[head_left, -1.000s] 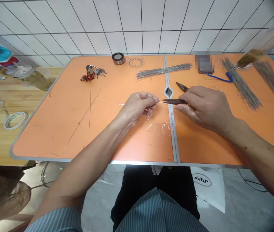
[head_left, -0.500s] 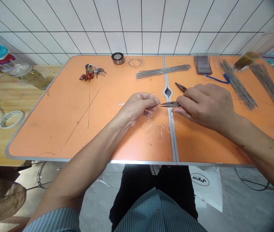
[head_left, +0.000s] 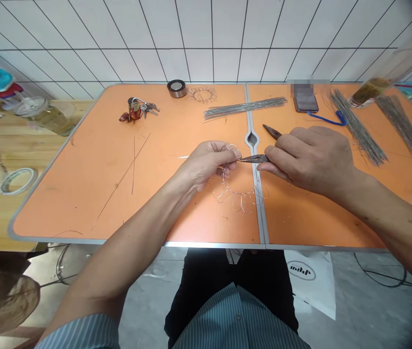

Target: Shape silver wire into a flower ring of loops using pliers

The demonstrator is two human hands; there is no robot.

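Between the fingertips of my left hand [head_left: 215, 162] is a ring of thin wire [head_left: 240, 193] with small loops along its outer side; the hand is closed on it. The ring hangs below the fingers, over the seam of the orange table [head_left: 176, 203]. My right hand [head_left: 309, 155] is closed round needle-nose pliers [head_left: 255, 159], whose handles are hidden in the palm. The plier tips meet the wire right at my left fingertips. Just behind my right hand lies a second pair of pliers [head_left: 271, 131], its jaws showing.
Wire bundles [head_left: 245, 107] lie at the back and the right [head_left: 358, 128]. Also at the back are keys [head_left: 140, 109], black tape [head_left: 176, 88], another wire ring [head_left: 202, 94] and a phone [head_left: 305, 101]. Loose wires [head_left: 122, 182] lie left. A glass jar [head_left: 369, 91] leans at the far right.
The looped lower part of the wire ring has swung slightly. The plier jaws look more closed at the wire. Both hands stay almost in place.
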